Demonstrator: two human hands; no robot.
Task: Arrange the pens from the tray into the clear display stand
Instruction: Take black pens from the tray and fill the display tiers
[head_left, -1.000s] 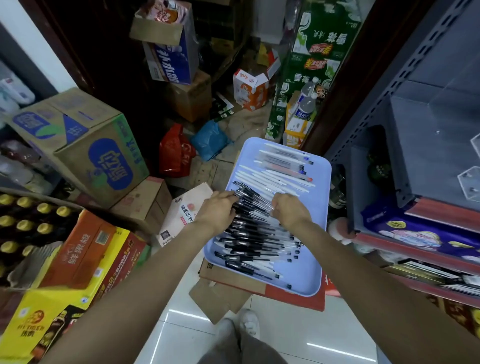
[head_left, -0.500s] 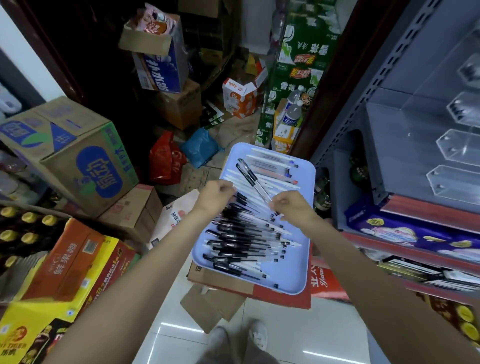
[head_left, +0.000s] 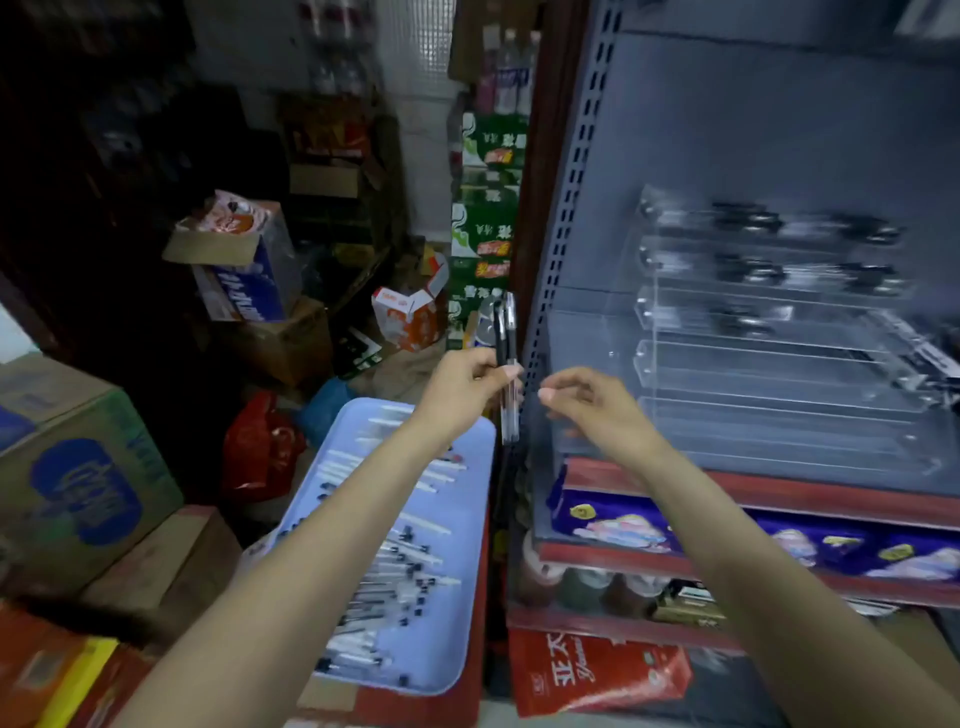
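Fingers of the left hand (head_left: 467, 382) pinch a small bunch of black pens (head_left: 506, 364), held upright at the frame's centre. The right hand (head_left: 592, 410), just beside it, holds nothing, fingers loosely curled. Below, at lower centre, the blue tray (head_left: 457, 644) carries many more pens. Right of centre the clear display stand (head_left: 769, 364) sits on a grey shelf (head_left: 727, 130), blurred, with dark pens in its upper tiers. Cardboard boxes (head_left: 78, 467) fill the left.
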